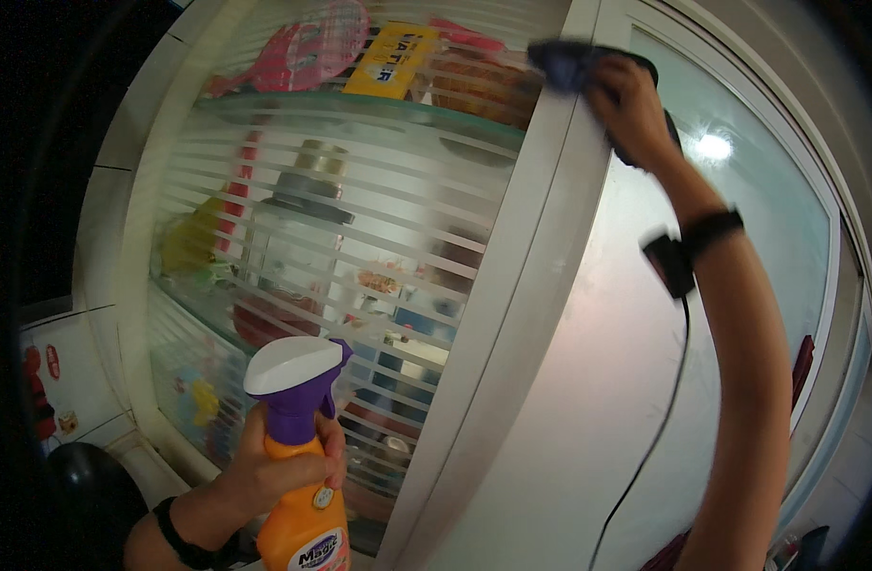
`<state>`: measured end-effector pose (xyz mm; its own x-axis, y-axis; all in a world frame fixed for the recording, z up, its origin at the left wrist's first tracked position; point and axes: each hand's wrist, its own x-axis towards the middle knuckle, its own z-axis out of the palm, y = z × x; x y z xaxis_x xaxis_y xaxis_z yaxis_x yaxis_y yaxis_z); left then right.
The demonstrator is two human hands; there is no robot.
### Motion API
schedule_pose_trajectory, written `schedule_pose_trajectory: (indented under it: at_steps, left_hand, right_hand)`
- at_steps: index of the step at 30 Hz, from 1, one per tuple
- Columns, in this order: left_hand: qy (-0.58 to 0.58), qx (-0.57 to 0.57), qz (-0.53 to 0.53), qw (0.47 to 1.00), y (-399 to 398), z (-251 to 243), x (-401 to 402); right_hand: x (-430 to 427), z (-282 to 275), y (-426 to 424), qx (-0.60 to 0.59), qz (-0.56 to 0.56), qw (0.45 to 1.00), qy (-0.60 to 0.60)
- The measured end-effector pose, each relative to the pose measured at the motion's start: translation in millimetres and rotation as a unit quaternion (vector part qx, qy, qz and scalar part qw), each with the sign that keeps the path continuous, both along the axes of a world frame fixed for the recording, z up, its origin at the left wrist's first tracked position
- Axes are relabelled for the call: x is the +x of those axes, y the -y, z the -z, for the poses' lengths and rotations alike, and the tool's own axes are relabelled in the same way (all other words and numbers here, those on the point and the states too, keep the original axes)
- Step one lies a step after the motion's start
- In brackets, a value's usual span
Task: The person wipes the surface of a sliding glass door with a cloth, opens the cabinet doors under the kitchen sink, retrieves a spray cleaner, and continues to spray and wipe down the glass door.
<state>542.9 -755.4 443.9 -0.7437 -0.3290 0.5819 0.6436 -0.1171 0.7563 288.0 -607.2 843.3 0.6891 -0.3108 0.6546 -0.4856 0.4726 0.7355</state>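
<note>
My left hand (279, 464) is wrapped around the neck of an orange spray bottle (304, 510) with a purple and white trigger head, held upright at the lower left. At the upper right, my right hand (629, 107) grips a dark cloth (568, 66), blurred, against the top of the white door frame (529, 271). Part of the cloth hangs behind the hand, over the edge of the frosted glass panel (621, 307). Each wrist wears a black band; a small device with a cable hangs by the right one.
Behind the striped glass door, glass shelves (364, 107) hold a pink racket-shaped object (311, 46), a yellow packet (392, 61), a large jar (293, 243) and a yellow-green item (193, 235). A black rounded object (97, 499) stands at the lower left. The cable (657, 435) dangles before the frosted panel.
</note>
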Motion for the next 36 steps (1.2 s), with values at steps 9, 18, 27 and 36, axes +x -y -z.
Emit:
schedule_pose_trajectory:
  at_steps: [9,18,27,36]
  left_hand:
    - [0.015,0.036,-0.063,0.997,-13.9,-13.3,15.9]
    - [0.019,0.055,-0.058,0.997,-27.0,-20.5,7.0]
    - [-0.024,0.056,-0.082,0.995,-40.0,-39.5,-12.2]
    - [-0.059,0.023,-0.107,0.992,-56.0,-43.2,-15.9]
  right_hand:
    - [32.5,124.4,37.2,0.242,-0.095,0.962,0.084]
    - [-9.6,241.2,2.6,0.472,0.094,0.862,0.159]
    - [-34.5,-28.5,-39.3,-0.236,-0.002,0.965,0.116]
    - [-6.9,60.9,-51.4,-0.002,0.156,0.983,-0.096]
